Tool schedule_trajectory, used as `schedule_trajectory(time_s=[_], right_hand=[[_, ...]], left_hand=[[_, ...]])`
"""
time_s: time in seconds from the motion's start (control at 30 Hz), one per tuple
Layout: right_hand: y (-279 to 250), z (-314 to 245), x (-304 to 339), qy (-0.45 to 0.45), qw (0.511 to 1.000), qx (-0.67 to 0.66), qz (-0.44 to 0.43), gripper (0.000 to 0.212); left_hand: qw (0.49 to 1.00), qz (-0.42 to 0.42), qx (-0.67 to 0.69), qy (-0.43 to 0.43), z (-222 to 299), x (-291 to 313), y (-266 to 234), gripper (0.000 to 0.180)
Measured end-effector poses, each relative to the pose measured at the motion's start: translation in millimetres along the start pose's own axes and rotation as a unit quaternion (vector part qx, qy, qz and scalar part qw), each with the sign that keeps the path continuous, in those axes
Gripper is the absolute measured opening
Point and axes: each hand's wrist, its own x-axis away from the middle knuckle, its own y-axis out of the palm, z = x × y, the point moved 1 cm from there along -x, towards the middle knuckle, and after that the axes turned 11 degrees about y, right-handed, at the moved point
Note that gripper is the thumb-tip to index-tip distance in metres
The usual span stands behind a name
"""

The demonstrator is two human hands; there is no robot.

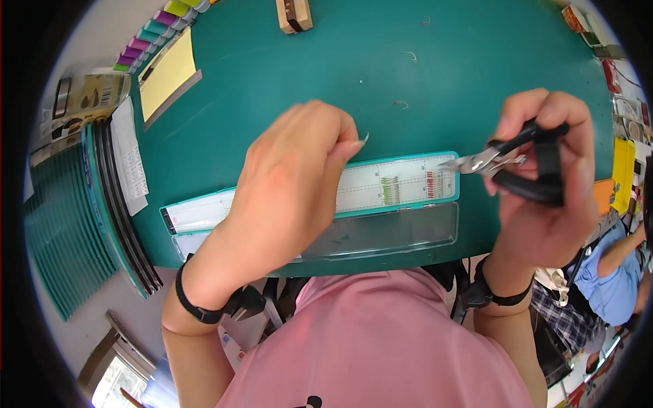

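Note:
My left hand (pixel 289 166) is closed in a pinch above the long teal-rimmed box (pixel 357 178). A small curved piece that looks like a fishing hook (pixel 366 138) sticks out from its fingertips. In my right hand (pixel 577 170) are cutting pliers (pixel 484 160) with black handles and metal jaws. Their tips point left, over the box's right end. Inside the box, rows of fine green strands (pixel 390 190) and red strands (pixel 430 185) lie across a white card. Its clear lid (pixel 401 232) is folded open toward me. The left hand hides part of the box.
On the green table (pixel 286 64) beyond the box lie loose hooks (pixel 400 105). A wooden block (pixel 294 15) stands at the far edge. Yellow paper (pixel 166 71), thread spools (pixel 155 27) and a ribbed teal rack (pixel 71 238) are at left. A person in blue (pixel 609 272) sits at right.

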Motion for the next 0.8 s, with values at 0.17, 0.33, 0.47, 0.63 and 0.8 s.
schedule_trajectory(time_s=[0.17,0.33,0.47,0.63,0.8], right_hand=[[24,10,12,-0.031,0.995,0.084,-0.048,0.037],[25,17,3,-0.114,0.985,0.074,-0.102,0.034],[27,21,1,-0.120,0.982,0.066,-0.128,0.033],[25,22,0,-0.125,0.977,0.090,-0.145,0.031],[27,25,2,-0.110,0.982,0.096,-0.120,0.031]], left_hand=[[0.987,-0.064,0.132,-0.073,13,5,-5,0.009],[0.972,-0.123,0.167,-0.111,10,6,-4,0.008],[0.968,-0.126,0.180,-0.119,10,7,-4,0.008],[0.966,-0.127,0.181,-0.132,12,5,-5,0.008],[0.981,-0.102,0.143,-0.076,9,8,-4,0.007]])
